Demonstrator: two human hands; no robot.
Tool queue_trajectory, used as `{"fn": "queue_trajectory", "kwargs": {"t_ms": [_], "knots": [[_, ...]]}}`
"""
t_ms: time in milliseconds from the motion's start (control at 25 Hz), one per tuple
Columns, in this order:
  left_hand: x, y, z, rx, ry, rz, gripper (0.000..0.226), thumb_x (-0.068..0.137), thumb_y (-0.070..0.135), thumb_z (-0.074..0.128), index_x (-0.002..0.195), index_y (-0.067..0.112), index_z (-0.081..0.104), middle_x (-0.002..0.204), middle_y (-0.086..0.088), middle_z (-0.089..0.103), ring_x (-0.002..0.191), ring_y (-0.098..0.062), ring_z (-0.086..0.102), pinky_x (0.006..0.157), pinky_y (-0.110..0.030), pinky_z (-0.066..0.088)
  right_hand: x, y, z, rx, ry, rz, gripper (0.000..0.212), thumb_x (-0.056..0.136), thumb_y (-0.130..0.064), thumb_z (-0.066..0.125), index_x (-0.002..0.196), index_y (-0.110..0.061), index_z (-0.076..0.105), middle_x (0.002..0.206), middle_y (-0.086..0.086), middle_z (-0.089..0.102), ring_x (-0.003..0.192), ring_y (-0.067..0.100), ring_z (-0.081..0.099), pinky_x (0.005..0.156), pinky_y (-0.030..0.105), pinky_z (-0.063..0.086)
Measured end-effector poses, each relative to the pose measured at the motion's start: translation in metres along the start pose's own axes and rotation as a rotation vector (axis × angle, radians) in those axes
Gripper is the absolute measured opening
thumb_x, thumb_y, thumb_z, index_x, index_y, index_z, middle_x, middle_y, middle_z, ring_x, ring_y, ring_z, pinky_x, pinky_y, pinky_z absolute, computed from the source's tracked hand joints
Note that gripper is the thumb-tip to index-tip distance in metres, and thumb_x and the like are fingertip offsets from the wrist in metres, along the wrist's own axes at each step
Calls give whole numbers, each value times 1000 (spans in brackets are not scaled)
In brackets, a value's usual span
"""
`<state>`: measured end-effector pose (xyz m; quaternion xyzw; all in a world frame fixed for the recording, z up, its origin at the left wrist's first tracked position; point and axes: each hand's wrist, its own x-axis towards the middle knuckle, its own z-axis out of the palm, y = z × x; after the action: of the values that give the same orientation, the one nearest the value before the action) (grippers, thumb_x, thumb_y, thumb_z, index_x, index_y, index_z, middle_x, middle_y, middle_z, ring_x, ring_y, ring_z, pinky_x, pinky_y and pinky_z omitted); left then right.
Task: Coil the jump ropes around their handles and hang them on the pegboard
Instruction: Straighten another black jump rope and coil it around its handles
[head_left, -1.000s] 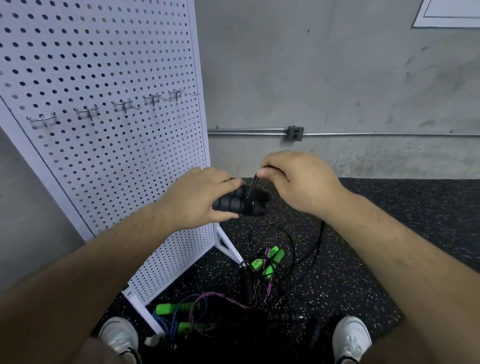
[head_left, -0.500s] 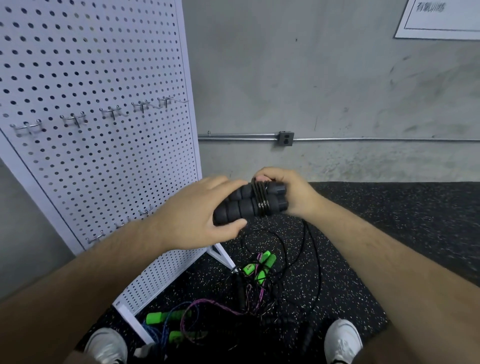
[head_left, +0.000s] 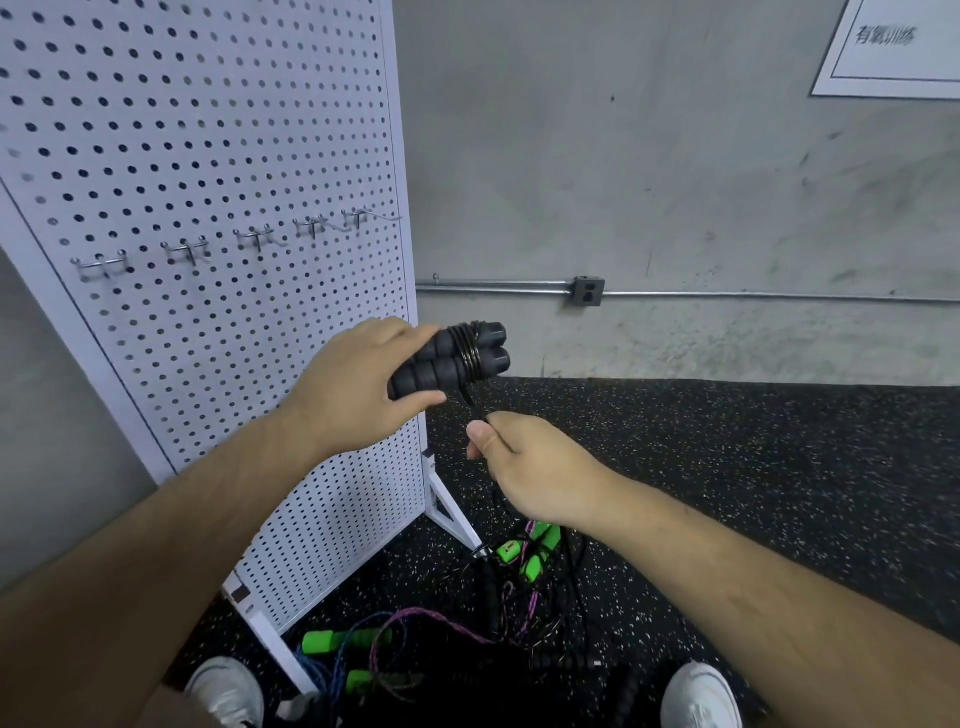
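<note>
Two black handles (head_left: 447, 361), ribbed foam, lie side by side as one bundle. A thin black cord (head_left: 470, 349) is wound round them in several tight turns near their capped ends. The turns are too close to count.

Left hand (head_left: 358, 387): grip clamped round the bare half of both handles, thumb underneath, bundle tilted up and away from the palm.

Right hand (head_left: 524, 462): just below and right of the left grip. Thumb and forefinger are closed on the same cord, and a short strand runs up from this pinch to the coil. The rest of the cord drops from the right grip toward the floor (head_left: 727, 467).

White pegboard (head_left: 208, 156) stands upright, directly behind and left of the left grip. It carries one row of five metal hooks (head_left: 187, 249), above the grip, all bare.

Below both grips, between two white shoes (head_left: 228, 691), sits one tangle (head_left: 488, 613) of ropes. One purple strand (head_left: 441, 621) and one blue strand (head_left: 332, 670) are visible, with more black handles. Green handles (head_left: 332, 642) show in two clusters; exact count unclear.
</note>
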<state>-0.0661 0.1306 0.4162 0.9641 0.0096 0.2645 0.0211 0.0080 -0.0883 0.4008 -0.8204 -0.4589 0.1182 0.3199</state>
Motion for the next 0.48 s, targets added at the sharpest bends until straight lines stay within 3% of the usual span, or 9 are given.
{"fn": "queue_trajectory", "kwargs": {"t_ms": [200, 280, 360, 480], "knots": [[0, -3, 11, 48, -63, 27, 71, 86, 58, 68, 146, 28, 45, 110, 8, 59, 100, -16, 52, 89, -37, 46, -16, -19, -13, -80, -95, -18, 39, 108, -35, 36, 102, -8, 64, 65, -13, 47, 50, -13, 50, 48, 12, 34], [0, -3, 14, 72, -87, 32, 72, 86, 58, 68, 148, 29, 44, 114, 8, 58, 102, -16, 51, 91, -38, 45, -20, -25, -23, -157, -54, -45, 38, 108, -36, 37, 100, -11, 65, 68, -10, 53, 57, -3, 54, 53, 14, 37], [1, -3, 16, 84, -107, 42, 73, 86, 57, 69, 148, 29, 44, 117, 8, 58, 105, -17, 52, 94, -41, 45, -21, -26, -37, -265, 30, -92, 34, 106, -38, 40, 97, -16, 65, 72, -6, 58, 62, 5, 54, 56, 26, 42], [0, 1, 19, 72, -138, 78, 72, 85, 56, 71, 147, 31, 45, 116, 8, 58, 103, -16, 51, 93, -42, 44, -19, -21, -53, -450, 167, -153, 31, 104, -43, 44, 95, -21, 64, 69, -10, 54, 59, 7, 48, 50, 27, 32]]}}
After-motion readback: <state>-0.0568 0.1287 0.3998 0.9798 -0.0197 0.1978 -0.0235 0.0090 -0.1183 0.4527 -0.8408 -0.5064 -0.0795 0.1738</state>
